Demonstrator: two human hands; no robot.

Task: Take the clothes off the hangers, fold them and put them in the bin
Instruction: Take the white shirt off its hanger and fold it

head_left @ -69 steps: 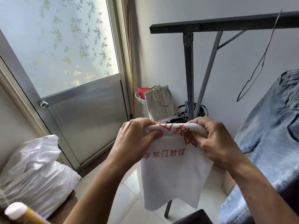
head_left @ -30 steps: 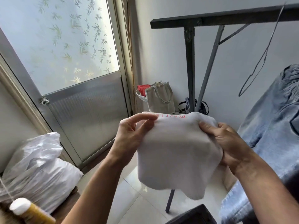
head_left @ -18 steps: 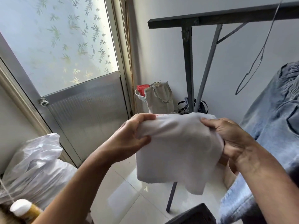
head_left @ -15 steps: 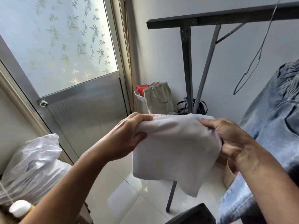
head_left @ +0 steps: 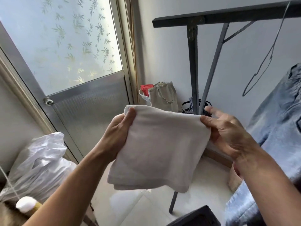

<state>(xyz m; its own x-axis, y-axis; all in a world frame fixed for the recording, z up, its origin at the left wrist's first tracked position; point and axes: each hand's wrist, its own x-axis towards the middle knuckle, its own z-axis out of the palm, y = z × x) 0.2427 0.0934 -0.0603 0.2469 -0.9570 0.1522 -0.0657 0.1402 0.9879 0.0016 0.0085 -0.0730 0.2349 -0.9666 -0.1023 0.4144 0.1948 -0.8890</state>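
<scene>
A white garment, folded into a small flat square, hangs in the air at the middle of the view. My left hand grips its upper left corner, thumb on the front. My right hand pinches the upper right corner with the thumb, its other fingers spread behind the cloth. An empty wire hanger dangles from the dark rack bar at the upper right. Light blue jeans hang at the right edge. A dark bin's corner shows at the bottom.
A frosted glass door fills the left. A white plastic bag lies at the lower left beside a white-capped bottle. A beige tote bag and a basket stand in the far corner by the rack's legs.
The garment went from hanging long with red print showing to a small plain square. My hands shifted to its top corners, and my right fingers spread open behind it.
</scene>
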